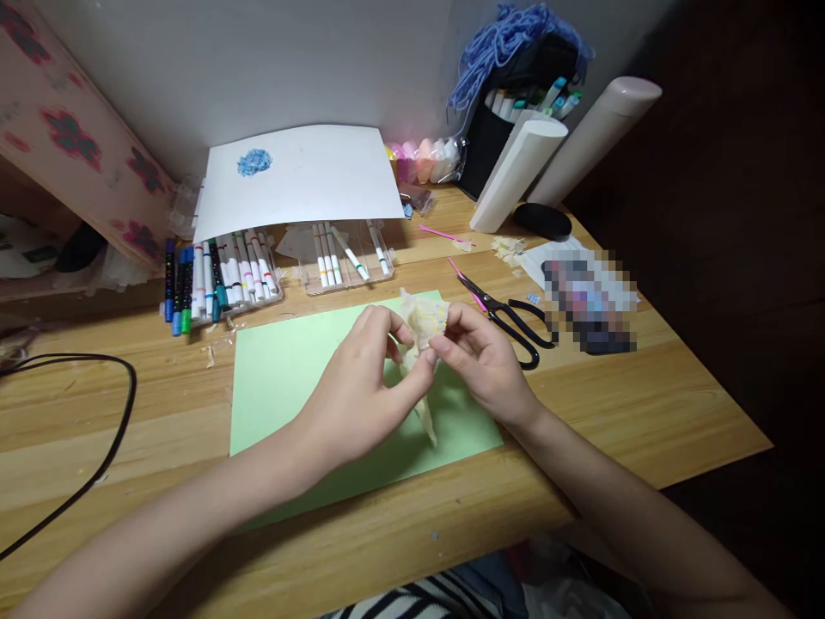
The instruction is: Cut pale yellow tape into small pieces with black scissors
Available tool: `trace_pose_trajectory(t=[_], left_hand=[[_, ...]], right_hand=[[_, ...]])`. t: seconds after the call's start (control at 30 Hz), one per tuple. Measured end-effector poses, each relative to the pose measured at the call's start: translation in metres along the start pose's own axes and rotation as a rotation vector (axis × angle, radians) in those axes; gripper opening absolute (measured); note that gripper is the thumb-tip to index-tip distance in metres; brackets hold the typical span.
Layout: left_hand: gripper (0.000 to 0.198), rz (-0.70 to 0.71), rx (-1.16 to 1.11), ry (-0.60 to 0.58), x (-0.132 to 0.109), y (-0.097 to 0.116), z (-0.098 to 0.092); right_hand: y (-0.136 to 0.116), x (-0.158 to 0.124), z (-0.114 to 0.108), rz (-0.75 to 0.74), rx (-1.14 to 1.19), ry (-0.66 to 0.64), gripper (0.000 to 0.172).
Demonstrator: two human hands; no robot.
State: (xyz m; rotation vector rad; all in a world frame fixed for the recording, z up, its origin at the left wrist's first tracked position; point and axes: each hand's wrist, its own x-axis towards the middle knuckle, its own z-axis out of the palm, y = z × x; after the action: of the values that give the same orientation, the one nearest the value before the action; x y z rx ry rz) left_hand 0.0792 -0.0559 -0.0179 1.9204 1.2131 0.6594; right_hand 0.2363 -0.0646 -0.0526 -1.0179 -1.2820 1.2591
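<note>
Both my hands meet over a light green sheet of paper [284, 378] lying on the wooden desk [644, 413]. My left hand [367, 387] and my right hand [480, 352] pinch a crumpled piece of pale yellow tissue paper [422, 322] with small coloured dots. A twisted tail of it hangs down between the hands toward the green sheet. The fingers of both hands are closed on the tissue.
Black-handled scissors [509, 322] lie just right of my right hand. Trays of marker pens [223, 275] and a white sheet with a blue blot [296, 176] sit behind. A black cable [96, 447] loops at left. White cylinders [516, 172] and a pen holder stand back right.
</note>
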Motion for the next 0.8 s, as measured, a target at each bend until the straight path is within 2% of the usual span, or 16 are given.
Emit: trace_pose_trajectory(t=[0.13,0.27,0.37,0.47,0.6,0.7,0.8], left_hand=[[0.018,0.001,-0.01,0.0,0.003,-0.003,-0.002],[0.02,-0.077,-0.153,0.022,0.007,-0.005,-0.006],[0.018,-0.139,-0.238,0.048,0.01,-0.006,-0.011],[0.012,-0.138,-0.263,0.056,0.013,-0.009,-0.015],[0.007,-0.067,-0.201,0.088,0.013,-0.011,-0.016],[0.02,-0.013,-0.072,0.135,0.011,-0.011,-0.018],[0.027,0.004,-0.02,0.099,0.011,-0.009,-0.022]], right_hand=[[0.0,0.0,-0.001,-0.018,-0.016,0.046,0.022],[0.001,0.001,-0.005,-0.008,-0.034,0.113,0.021],[0.001,0.003,-0.006,0.001,-0.022,0.156,0.019],[0.0,0.003,-0.005,-0.006,-0.034,0.188,0.017],[0.0,-0.002,-0.002,-0.126,-0.079,0.267,0.023],[0.0,-0.005,-0.002,-0.257,-0.158,0.286,0.026],[-0.001,-0.006,-0.003,-0.308,-0.25,0.256,0.025]])
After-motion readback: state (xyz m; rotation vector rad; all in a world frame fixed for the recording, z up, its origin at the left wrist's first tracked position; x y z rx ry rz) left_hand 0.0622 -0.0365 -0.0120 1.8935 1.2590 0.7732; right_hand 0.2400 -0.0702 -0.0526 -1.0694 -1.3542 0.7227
